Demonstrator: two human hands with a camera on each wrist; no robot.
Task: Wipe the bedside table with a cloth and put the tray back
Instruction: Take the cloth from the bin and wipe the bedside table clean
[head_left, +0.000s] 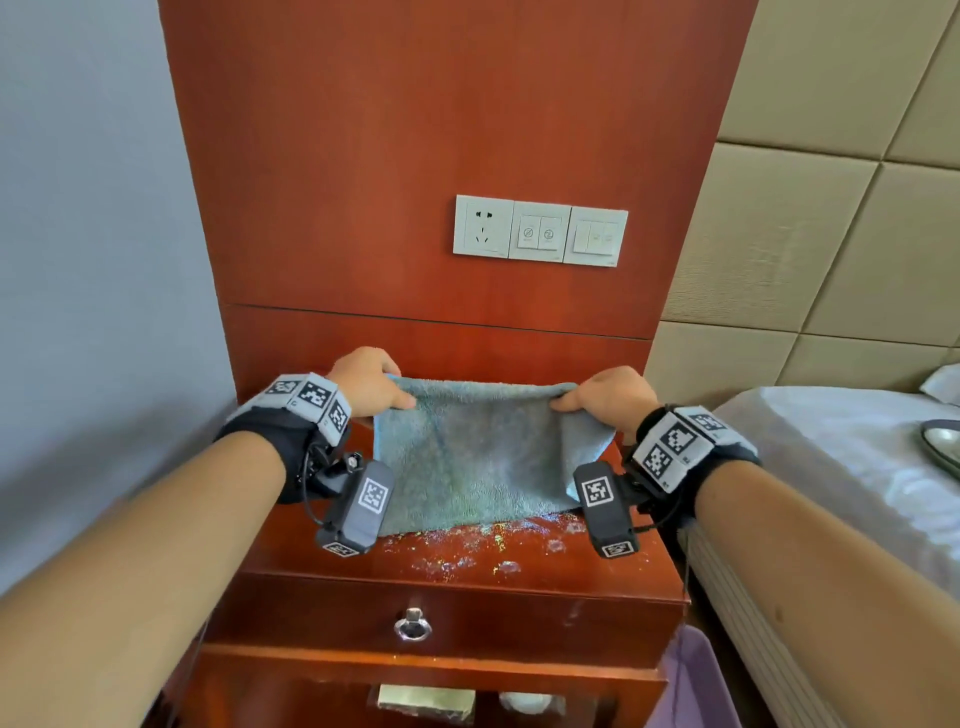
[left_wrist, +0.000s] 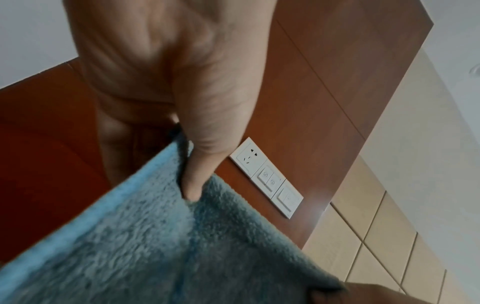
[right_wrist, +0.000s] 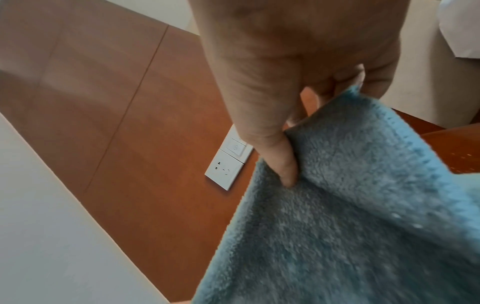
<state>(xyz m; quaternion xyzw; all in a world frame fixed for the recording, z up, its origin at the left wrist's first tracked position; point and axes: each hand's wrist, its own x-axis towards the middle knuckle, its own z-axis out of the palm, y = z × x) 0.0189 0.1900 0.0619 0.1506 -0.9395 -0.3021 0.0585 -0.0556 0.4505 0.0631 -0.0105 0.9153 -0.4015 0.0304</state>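
A blue-grey fluffy cloth is stretched between both hands above the red-brown bedside table. My left hand pinches its upper left corner, thumb on top of the cloth. My right hand pinches the upper right corner, where the cloth folds over. The cloth's lower edge hangs down to the tabletop. Glittery specks and smears lie on the table's front strip. A dark tray edge shows on the bed at the far right.
A wooden wall panel with a socket and switches rises behind the table. The table has a drawer with a ring pull and an open shelf below. A bed stands right, a grey wall left.
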